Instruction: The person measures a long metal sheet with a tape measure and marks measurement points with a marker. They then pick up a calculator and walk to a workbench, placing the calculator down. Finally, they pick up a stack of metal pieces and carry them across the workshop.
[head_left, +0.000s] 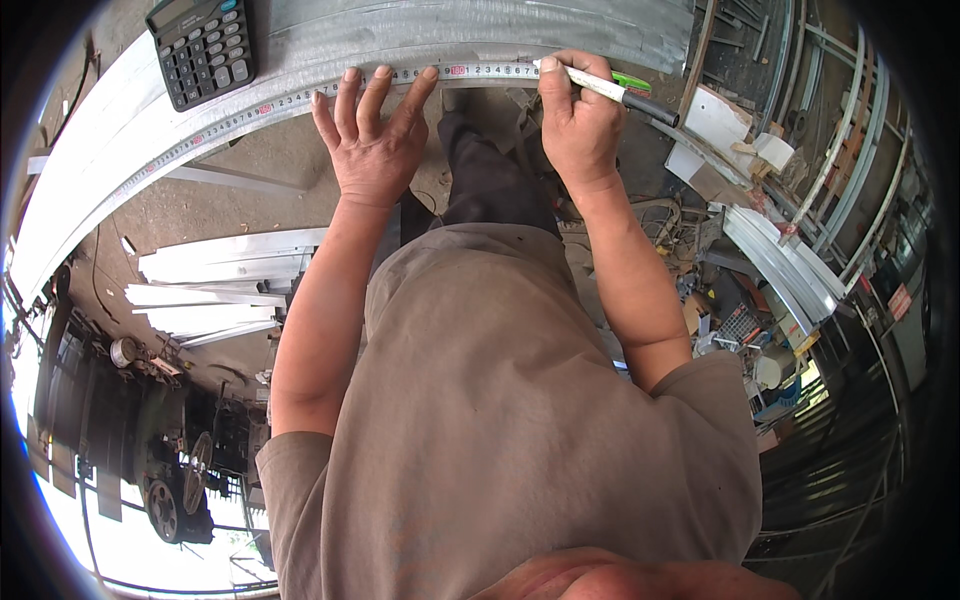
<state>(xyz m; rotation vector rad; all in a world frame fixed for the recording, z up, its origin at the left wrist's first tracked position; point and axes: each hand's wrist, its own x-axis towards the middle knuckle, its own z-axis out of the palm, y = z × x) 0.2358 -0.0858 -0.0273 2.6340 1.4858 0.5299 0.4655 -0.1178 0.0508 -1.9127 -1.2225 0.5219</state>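
My left hand [368,135] lies flat with fingers spread, pressing a metal measuring tape [250,108] against the edge of a large grey metal sheet [420,30]. My right hand [575,115] grips a white marker pen [610,92] with a black cap end, its tip touching the tape at the sheet's edge. The tape runs in a curve from the lower left up past both hands.
A black calculator [200,45] rests on the sheet at the upper left. Pale metal strips [215,290] are stacked on the floor to the left. Curved metal profiles [785,260], boxes and clutter fill the right side. Machinery [170,470] stands at the lower left.
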